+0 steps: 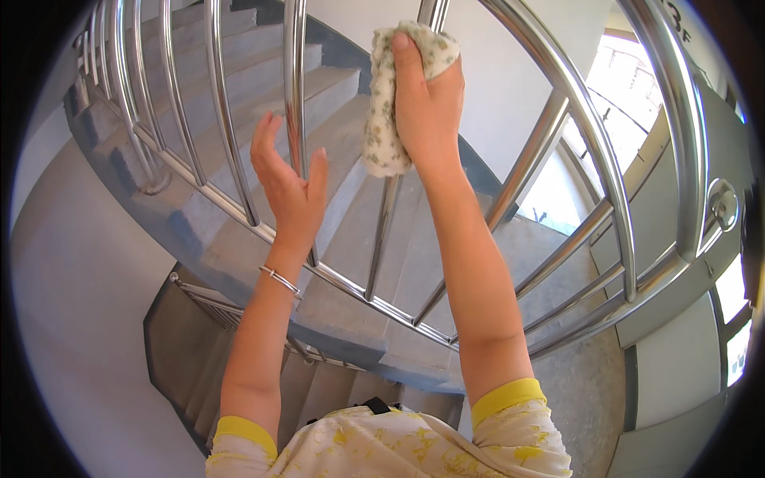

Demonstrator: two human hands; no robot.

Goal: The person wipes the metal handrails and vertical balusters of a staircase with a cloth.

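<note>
My right hand [431, 113] grips a white cloth [385, 128] with a small green and tan pattern. The cloth is wrapped around a shiny metal baluster [382, 239], covering part of its upper length. My left hand [293, 179] is raised beside another baluster [295, 89], with the fingers apart and nothing in them. Whether it touches that baluster I cannot tell. A thin silver bangle [281, 281] circles my left wrist.
The stair railing's bottom rail [343, 285] runs across in front of me. Concrete steps [323, 83] rise behind the balusters. A lower flight [299, 382] descends beneath. At right a curved metal handrail [681, 119] stands near a bright window [624, 89].
</note>
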